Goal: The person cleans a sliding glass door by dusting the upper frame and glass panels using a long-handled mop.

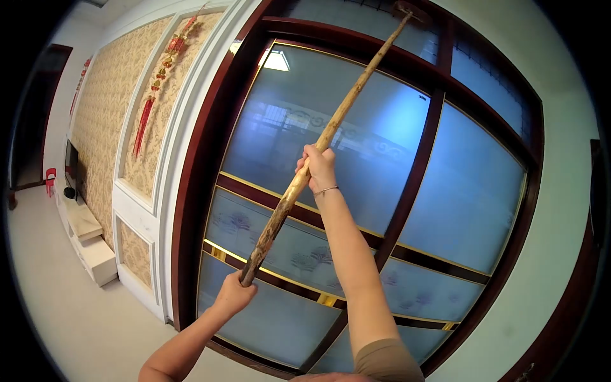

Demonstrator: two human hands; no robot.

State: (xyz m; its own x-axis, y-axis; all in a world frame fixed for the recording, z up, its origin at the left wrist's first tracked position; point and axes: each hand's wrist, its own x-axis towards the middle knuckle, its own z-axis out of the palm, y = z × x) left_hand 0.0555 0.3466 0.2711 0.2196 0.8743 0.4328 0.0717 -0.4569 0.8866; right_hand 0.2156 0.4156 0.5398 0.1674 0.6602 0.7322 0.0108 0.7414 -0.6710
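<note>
A long wooden pole (339,111), pale along its upper length and dark near the bottom, slants up and to the right in front of a glazed sliding door (305,83). My left hand (237,293) is closed around its dark lower end. Higher up, my right hand (318,167) grips the pole near its middle, with a thin band around the wrist. At the far tip a brownish head (410,11) lies over the upper glass pane; its exact kind is too small and dim to tell.
Dark red framing (440,95) surrounds the door panes. To the left, a red and gold hanging ornament (167,63) decorates a patterned wall panel (130,70). Further back stand a low cabinet (95,258), a television (71,167) and a red chair (50,181).
</note>
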